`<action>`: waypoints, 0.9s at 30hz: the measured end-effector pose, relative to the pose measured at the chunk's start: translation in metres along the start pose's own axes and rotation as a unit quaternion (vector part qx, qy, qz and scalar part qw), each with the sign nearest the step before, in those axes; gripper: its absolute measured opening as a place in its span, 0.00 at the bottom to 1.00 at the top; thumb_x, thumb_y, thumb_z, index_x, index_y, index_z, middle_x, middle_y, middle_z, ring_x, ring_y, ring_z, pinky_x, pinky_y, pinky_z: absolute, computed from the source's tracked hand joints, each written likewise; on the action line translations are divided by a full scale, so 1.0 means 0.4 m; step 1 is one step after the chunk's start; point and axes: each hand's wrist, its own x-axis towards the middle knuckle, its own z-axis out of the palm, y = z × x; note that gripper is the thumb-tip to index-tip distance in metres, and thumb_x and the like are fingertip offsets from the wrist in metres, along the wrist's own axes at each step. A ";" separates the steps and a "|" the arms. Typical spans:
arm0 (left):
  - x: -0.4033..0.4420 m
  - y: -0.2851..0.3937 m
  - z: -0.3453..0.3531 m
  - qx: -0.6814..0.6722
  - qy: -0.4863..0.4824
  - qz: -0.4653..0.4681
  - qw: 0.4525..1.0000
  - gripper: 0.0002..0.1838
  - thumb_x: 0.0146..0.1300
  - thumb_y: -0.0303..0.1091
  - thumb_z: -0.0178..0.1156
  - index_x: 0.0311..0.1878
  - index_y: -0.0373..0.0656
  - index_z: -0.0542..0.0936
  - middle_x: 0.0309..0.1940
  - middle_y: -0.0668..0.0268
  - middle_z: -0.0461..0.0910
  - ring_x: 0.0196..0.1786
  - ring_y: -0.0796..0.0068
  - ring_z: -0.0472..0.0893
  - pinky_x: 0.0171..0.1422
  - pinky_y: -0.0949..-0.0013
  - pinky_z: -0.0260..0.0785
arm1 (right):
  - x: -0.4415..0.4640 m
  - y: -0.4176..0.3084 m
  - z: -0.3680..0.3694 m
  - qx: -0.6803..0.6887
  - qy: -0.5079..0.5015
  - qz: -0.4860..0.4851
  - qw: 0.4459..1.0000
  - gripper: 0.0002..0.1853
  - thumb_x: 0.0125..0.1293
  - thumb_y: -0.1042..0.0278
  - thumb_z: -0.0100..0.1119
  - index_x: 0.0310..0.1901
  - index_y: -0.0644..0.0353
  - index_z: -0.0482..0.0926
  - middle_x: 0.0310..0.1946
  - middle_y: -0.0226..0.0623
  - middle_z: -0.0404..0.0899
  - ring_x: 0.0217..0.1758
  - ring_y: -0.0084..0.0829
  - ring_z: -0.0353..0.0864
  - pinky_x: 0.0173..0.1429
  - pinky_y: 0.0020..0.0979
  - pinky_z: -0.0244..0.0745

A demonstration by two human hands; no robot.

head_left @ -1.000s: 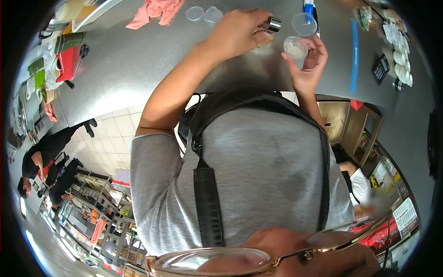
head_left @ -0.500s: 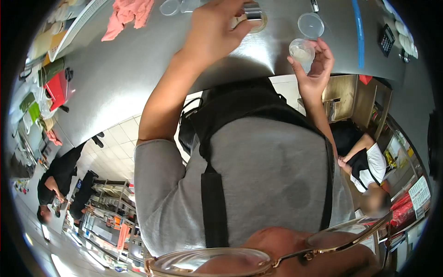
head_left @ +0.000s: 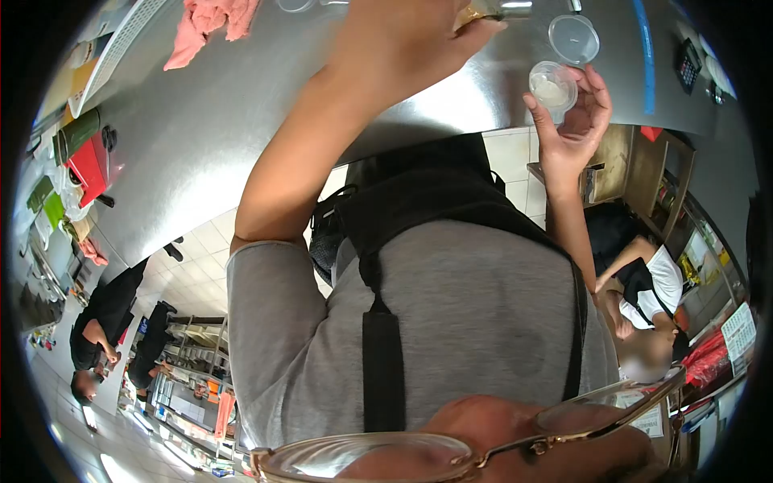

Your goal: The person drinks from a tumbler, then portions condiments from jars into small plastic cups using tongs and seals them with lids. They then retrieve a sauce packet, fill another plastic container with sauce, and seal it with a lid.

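My right hand [head_left: 573,113] holds a small clear plastic cup [head_left: 553,87], its fingers and thumb curled round the side. Some whitish stuff lies inside the cup. Just beyond it a round clear lid [head_left: 574,40] rests on the metal table [head_left: 241,105]. At the top edge of the view my left hand [head_left: 411,48], partly blurred, is closed around a shiny silver cylinder [head_left: 515,9], with the thumb stretched along it. Something tan shows between thumb and fingers; most of what this hand grips is hidden or cut off.
A pink cloth [head_left: 208,28] lies at the far left. On the right are a blue strip [head_left: 644,60] and a calculator [head_left: 688,66]. Red and green items [head_left: 84,165] crowd the left side. A person in a white sleeve [head_left: 664,274] is at right; two others stand at left.
My left hand has moved right with the silver cylinder, toward the lid. The cup in my right hand and the lid appear slightly further right as the view shifts.
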 end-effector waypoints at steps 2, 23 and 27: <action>0.010 -0.005 0.004 0.043 -0.059 -0.079 0.994 0.12 0.56 0.30 0.69 0.41 0.39 0.79 0.35 0.55 0.83 0.35 0.60 0.84 0.41 0.64 0.75 | -0.008 -0.004 0.001 -0.010 -0.007 0.009 1.000 0.45 0.51 0.84 0.75 0.69 0.65 0.59 0.57 0.43 0.72 0.60 0.33 0.75 0.67 0.35 0.71; 0.025 -0.031 -0.049 -0.217 -0.079 -0.123 0.965 0.08 0.55 0.24 0.65 0.37 0.33 0.79 0.24 0.58 0.80 0.25 0.72 0.77 0.32 0.67 0.70 | 0.004 -0.041 0.021 -0.029 -0.048 0.007 0.998 0.44 0.52 0.85 0.74 0.69 0.63 0.58 0.59 0.45 0.72 0.61 0.34 0.75 0.67 0.35 0.70; 0.022 -0.035 -0.052 -0.225 -0.045 -0.099 0.968 0.08 0.54 0.24 0.65 0.37 0.33 0.79 0.22 0.58 0.79 0.24 0.72 0.76 0.31 0.67 0.70 | -0.003 -0.035 0.021 -0.012 -0.047 0.005 0.999 0.44 0.52 0.86 0.74 0.69 0.63 0.58 0.59 0.44 0.71 0.61 0.34 0.75 0.67 0.35 0.70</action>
